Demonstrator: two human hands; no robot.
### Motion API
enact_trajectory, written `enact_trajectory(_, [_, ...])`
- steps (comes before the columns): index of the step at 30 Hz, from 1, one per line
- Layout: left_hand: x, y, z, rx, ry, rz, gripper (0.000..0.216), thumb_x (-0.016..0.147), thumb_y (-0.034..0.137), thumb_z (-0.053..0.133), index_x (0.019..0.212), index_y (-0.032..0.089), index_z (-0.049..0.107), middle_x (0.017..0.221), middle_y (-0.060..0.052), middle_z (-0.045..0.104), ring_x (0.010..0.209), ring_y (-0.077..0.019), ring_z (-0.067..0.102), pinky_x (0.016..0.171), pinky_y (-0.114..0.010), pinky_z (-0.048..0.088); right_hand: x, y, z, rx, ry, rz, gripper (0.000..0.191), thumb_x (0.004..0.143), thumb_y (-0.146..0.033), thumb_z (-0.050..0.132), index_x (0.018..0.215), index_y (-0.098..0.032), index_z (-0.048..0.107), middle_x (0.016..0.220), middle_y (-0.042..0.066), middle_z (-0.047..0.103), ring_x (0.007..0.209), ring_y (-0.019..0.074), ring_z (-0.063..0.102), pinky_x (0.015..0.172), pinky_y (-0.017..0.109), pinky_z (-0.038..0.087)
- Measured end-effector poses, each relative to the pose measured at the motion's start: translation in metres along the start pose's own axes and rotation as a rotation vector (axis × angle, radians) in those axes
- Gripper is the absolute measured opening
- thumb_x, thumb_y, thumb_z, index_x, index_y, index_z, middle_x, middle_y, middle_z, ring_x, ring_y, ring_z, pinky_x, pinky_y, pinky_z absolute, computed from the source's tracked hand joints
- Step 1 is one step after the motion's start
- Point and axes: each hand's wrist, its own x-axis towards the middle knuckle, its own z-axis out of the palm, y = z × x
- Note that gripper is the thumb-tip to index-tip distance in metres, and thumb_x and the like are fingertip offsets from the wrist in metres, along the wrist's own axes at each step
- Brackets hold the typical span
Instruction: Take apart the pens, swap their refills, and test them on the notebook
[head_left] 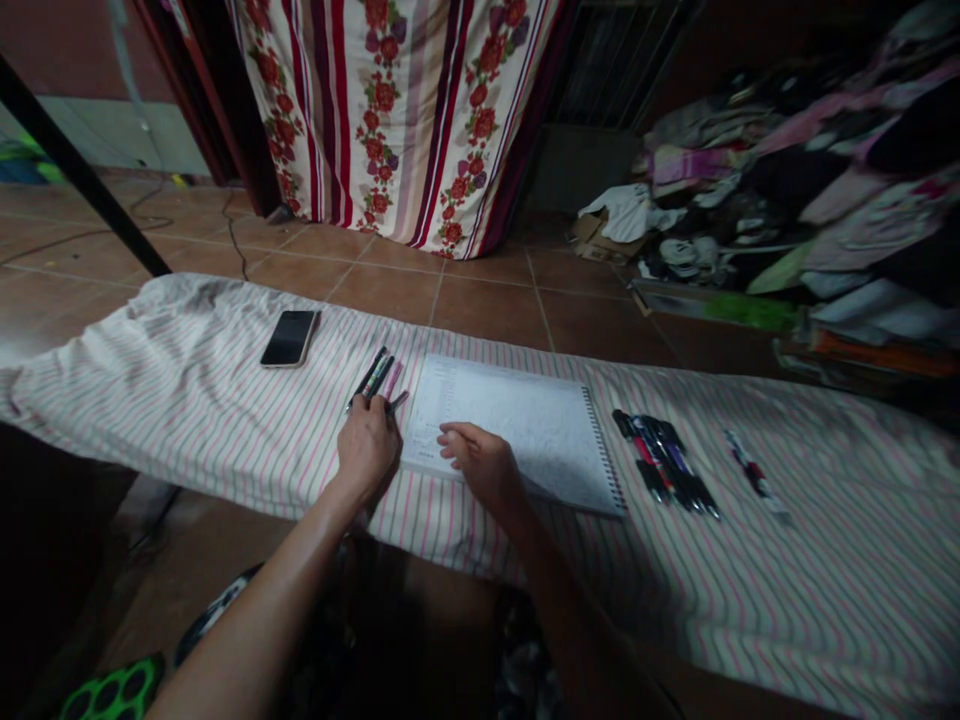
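Observation:
My left hand (368, 440) rests on the striped cloth with its fingers closed over the lower ends of several pens (381, 370). These lie side by side, mostly dark, with a pink one (393, 378) among them. A dark pen (400, 401) sticks out at the right of that hand. Its fingertips are partly hidden. Over the left part of a spiral notebook (525, 420) is my right hand (484, 462), its fingers loosely bent and a little apart, with nothing visible in them. The notebook lies flat, its wire binding on the right side.
A phone (289, 338) lies on the cloth (202, 400) at the left. Several pens and markers (664, 462) sit right of the notebook, with another pen (756, 475) farther right. Beyond are a tiled floor (487, 300), a floral curtain (397, 120) and piled clothes (840, 180).

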Motion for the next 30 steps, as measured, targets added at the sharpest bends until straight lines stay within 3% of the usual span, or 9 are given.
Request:
enact_trajectory(13, [-0.0007, 0.0060, -0.0054, -0.101, -0.046, 0.019, 0.026, 0.084, 0.020, 0.039, 0.091, 0.011, 0.063, 0.101, -0.015, 0.058, 0.093, -0.0226, 0.057, 0.079, -0.033, 0.046, 0.0007, 0.0030, 0.0001, -0.017, -0.001, -0.014, 0.024, 0.080, -0.025, 0.044, 0.090, -0.017, 0.065, 0.078, 0.004, 0.070, 0.065, 0.0139, 0.066, 0.054, 0.023, 0.052])
enact_trajectory(20, [-0.0031, 0.0088, -0.0078, -0.039, -0.051, 0.026, 0.030, 0.086, 0.025, 0.037, 0.093, 0.013, 0.063, 0.099, -0.013, 0.059, 0.092, -0.0243, 0.057, 0.071, -0.033, 0.047, 0.0013, 0.0034, -0.0004, -0.040, -0.009, -0.020, 0.026, 0.081, -0.027, 0.043, 0.091, -0.016, 0.065, 0.079, 0.006, 0.070, 0.066, 0.0148, 0.067, 0.056, 0.024, 0.052])
enact_trajectory(30, [0.0001, 0.0052, -0.0087, -0.056, -0.030, 0.012, 0.031, 0.085, 0.019, 0.036, 0.091, 0.013, 0.066, 0.101, -0.013, 0.061, 0.094, -0.0230, 0.057, 0.076, -0.032, 0.046, 0.0013, 0.0043, -0.0010, -0.027, -0.006, -0.015, 0.026, 0.080, -0.028, 0.044, 0.090, -0.017, 0.065, 0.078, 0.005, 0.070, 0.066, 0.0150, 0.067, 0.056, 0.025, 0.052])
